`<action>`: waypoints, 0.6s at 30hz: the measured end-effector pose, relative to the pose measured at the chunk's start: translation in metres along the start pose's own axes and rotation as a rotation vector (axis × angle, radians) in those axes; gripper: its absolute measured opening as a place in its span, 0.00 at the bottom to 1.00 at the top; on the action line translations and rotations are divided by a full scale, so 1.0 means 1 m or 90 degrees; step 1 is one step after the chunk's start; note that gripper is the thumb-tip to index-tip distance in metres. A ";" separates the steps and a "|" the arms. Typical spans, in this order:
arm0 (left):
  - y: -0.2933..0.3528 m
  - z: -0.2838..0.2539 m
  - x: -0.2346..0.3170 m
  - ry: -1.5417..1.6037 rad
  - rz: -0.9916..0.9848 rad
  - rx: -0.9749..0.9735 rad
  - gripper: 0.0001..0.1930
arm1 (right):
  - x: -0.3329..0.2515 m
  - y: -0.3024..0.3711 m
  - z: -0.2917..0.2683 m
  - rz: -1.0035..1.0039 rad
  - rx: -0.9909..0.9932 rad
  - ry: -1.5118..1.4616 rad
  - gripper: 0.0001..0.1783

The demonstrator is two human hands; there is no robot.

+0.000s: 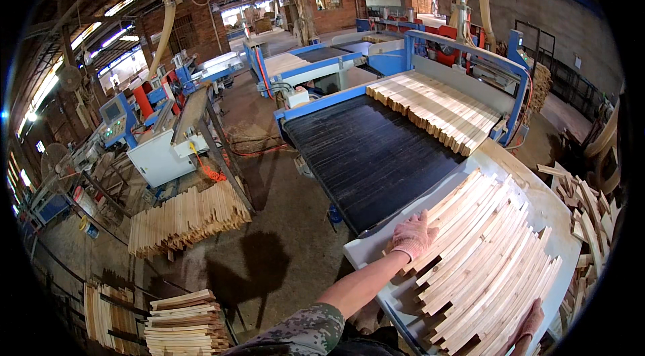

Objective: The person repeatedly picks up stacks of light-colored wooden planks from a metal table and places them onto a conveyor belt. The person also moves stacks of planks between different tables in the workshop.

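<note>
A long row of pale wooden strips [480, 255] lies side by side on a light-coloured tabletop [561, 218], their ends uneven. My left hand [415, 235], in a pinkish work glove, is closed at the row's left edge. Its thumb side rests over the outermost strips. At the near right edge of the same row is my right hand [533, 321], also gloved. It touches the outer strip, and its fingers are partly hidden. Beyond the tabletop, a black conveyor bed [376, 154] in a blue frame carries another batch of strips [437, 107].
A blue gantry [470, 47] spans the conveyor's far end. Offcuts [591, 221] are heaped on the right. Stacked strips [188, 218] stand on the left, with further bundles [185, 322] at lower left. A control panel [115, 117] and white cabinet [161, 154] stand beyond.
</note>
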State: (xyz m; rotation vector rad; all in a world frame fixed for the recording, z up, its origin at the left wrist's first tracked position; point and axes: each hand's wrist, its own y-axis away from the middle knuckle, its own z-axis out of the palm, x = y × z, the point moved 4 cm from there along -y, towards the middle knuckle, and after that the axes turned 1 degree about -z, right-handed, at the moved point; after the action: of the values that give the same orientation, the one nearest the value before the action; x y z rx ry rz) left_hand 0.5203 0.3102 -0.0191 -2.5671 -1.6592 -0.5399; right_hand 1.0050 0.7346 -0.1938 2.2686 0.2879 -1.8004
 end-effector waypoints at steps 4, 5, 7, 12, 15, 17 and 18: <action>0.001 -0.004 0.002 -0.005 -0.009 -0.038 0.42 | 0.001 0.000 -0.001 0.001 -0.001 0.004 0.36; 0.001 -0.004 0.002 -0.003 -0.005 -0.036 0.42 | 0.001 0.000 -0.001 0.001 0.000 0.005 0.36; 0.001 -0.003 0.001 0.001 -0.001 -0.033 0.42 | 0.002 0.001 -0.002 0.001 -0.001 0.007 0.36; -0.004 0.003 -0.001 0.000 -0.002 -0.023 0.43 | 0.001 -0.002 -0.001 0.000 0.000 0.013 0.36; -0.005 0.004 -0.001 0.002 0.003 -0.021 0.43 | 0.002 -0.001 -0.003 0.001 0.003 0.014 0.36; -0.004 0.002 0.000 0.001 0.002 -0.020 0.43 | 0.002 -0.002 -0.005 0.000 0.005 0.017 0.36; -0.004 0.002 0.000 -0.001 0.001 -0.019 0.43 | 0.003 -0.003 -0.004 0.001 0.005 0.019 0.36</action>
State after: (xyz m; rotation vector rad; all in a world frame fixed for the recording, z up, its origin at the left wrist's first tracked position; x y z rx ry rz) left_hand 0.5177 0.3123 -0.0214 -2.5894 -1.6626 -0.5683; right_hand 1.0090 0.7384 -0.1957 2.3020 0.2858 -1.7718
